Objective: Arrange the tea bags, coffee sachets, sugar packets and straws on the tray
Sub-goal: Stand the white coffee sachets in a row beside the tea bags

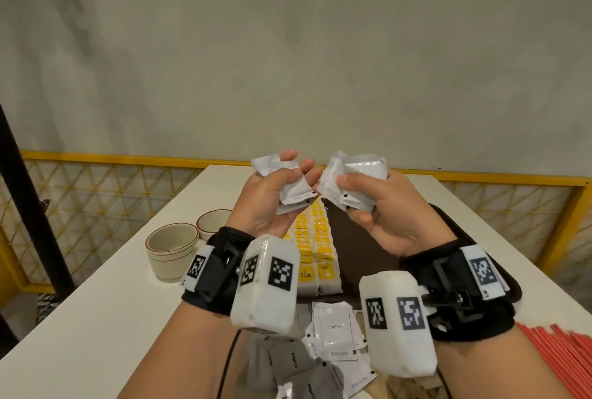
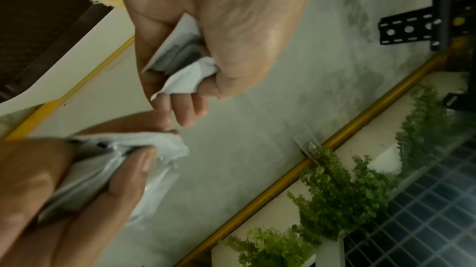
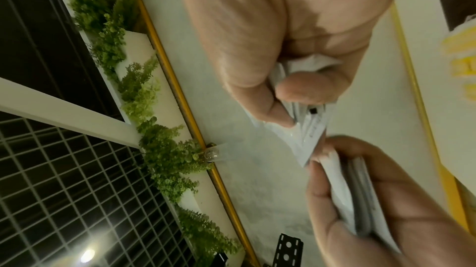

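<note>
Both hands are raised above the table (image 1: pixel 96 318), close together but not touching. The left hand (image 1: pixel 272 196) grips a small bundle of white coffee sachets (image 1: pixel 290 188), fingers curled round it; the right hand (image 1: pixel 378 206) clamps a thicker bundle (image 1: pixel 355 180) between thumb and fingers. Below, two rows of yellow tea bags (image 1: pixel 315 248) lie along the left side of the dark tray (image 1: pixel 352 254), whose right part is bare. More sachets (image 1: pixel 334 331) lie loose at the table's near edge, red straws (image 1: pixel 563 357) at its near right corner, two cups (image 1: pixel 173 248) toward its left edge. Probable risk: the slick packets, held unevenly, may slide out and scatter over the ordered tea bags.
</note>
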The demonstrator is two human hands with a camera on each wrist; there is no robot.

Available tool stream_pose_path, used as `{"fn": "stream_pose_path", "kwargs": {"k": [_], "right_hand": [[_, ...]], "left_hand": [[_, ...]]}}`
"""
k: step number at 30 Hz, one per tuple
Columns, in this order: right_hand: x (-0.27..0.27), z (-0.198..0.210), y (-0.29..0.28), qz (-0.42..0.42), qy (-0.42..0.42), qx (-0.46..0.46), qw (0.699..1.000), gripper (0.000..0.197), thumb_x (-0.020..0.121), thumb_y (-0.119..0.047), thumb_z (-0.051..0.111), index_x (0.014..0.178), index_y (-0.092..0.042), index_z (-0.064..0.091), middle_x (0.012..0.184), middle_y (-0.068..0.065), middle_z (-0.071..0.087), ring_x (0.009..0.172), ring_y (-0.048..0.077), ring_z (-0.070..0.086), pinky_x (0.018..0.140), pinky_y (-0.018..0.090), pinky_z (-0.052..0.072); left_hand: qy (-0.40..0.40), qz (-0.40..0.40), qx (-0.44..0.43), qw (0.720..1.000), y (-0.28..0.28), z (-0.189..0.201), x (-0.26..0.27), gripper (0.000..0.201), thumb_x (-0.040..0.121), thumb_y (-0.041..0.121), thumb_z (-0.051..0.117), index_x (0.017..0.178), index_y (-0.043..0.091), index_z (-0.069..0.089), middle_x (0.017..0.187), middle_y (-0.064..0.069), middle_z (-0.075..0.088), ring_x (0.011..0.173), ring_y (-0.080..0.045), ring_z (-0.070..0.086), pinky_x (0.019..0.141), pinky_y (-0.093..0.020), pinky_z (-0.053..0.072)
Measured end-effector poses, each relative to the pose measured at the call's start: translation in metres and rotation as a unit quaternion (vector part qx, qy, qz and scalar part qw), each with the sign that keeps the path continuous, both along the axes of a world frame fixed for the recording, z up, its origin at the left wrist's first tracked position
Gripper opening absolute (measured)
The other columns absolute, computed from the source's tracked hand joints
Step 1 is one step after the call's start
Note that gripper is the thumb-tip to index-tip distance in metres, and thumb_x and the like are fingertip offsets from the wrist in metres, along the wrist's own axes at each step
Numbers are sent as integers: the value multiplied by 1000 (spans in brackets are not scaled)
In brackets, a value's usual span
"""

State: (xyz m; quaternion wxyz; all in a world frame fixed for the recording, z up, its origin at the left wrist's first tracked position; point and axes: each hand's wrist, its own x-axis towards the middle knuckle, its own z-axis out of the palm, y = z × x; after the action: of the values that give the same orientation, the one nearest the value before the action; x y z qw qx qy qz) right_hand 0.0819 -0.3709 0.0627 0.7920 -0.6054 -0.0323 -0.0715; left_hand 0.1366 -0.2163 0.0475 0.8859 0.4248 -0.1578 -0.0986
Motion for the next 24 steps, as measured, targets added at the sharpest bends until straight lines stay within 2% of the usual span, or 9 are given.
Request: {"fn": "stream_pose_path", "kwargs": {"k": [4, 6, 8, 10, 13, 15, 17, 20, 24], "right_hand": [[1, -1, -7, -29, -18, -3, 999, 27, 84, 0, 65, 110, 3, 61, 92, 18, 65, 58, 13, 56, 34, 16, 31], [2, -1, -6, -44, -26, -4, 999, 28, 83, -1, 66, 110, 3, 61, 85, 12, 64, 55, 10, 56, 33, 16, 30], [1, -1, -3, -28, -33, -18, 999, 23, 84, -2, 66, 107, 1, 64, 88, 13, 67, 60, 13, 57, 33, 16, 30], [-1, -3, 1, 2, -40, -35, 999, 25, 86, -4, 64, 110, 1, 65, 103, 18, 70, 74, 22, 59, 34, 16, 31], [-1, -2, 1, -9, -31, -11, 999, 22, 88, -3, 61, 110, -1, 64, 100, 13, 72, 71, 17, 63, 34, 16, 31], [-1, 0, -3, -43, -24, 27, 998, 21, 88, -2, 62, 109, -1, 63, 94, 9, 72, 69, 14, 68, 33, 15, 31], [-1, 1, -8, -62, -32, 38, 997, 19, 87, -2, 63, 106, -3, 63, 97, 7, 73, 78, 17, 72, 32, 15, 31], [-3, 1, -9, -56, -36, 21, 998, 25, 82, -9, 69, 106, -4, 63, 99, 8, 72, 72, 14, 70, 32, 15, 29], [-5, 0, 0, 15, -28, -36, 999, 24, 85, -9, 65, 109, -3, 62, 86, 8, 70, 65, 13, 66, 31, 14, 29]], "left_hand": [[-40, -3, 21, 999, 3, 2, -2, 14, 88, 6, 58, 99, 12, 53, 78, -6, 60, 58, -13, 55, 54, -25, 48], [-68, -15, 58, 996, 3, 2, -4, 20, 82, 15, 69, 95, 13, 55, 79, -5, 59, 61, -12, 54, 55, -24, 47], [-85, -22, 84, 993, 1, 2, -6, 30, 75, 14, 74, 98, 13, 55, 85, -12, 58, 71, -21, 55, 61, -30, 47], [-98, -21, 96, 990, -2, 1, -8, 43, 70, 13, 77, 107, 7, 55, 99, -20, 54, 87, -34, 49, 70, -39, 44], [-98, -8, 107, 989, -1, 1, -10, 45, 78, 7, 70, 119, 0, 52, 103, -24, 55, 92, -36, 50, 75, -41, 43], [-94, -7, 115, 989, 4, 2, -8, 36, 87, 1, 60, 122, -3, 51, 99, -21, 62, 86, -29, 61, 72, -34, 49], [-93, -9, 111, 989, 9, 3, -7, 40, 88, 1, 57, 126, -6, 48, 94, -15, 65, 79, -21, 67, 67, -28, 54], [-87, 10, 99, 991, 9, 4, -7, 54, 79, 7, 64, 128, -8, 46, 101, -19, 64, 90, -28, 65, 76, -36, 50], [-87, -11, 86, 992, 5, 2, -9, 46, 84, 6, 62, 125, -9, 48, 104, -25, 59, 93, -33, 60, 75, -35, 52]]}}
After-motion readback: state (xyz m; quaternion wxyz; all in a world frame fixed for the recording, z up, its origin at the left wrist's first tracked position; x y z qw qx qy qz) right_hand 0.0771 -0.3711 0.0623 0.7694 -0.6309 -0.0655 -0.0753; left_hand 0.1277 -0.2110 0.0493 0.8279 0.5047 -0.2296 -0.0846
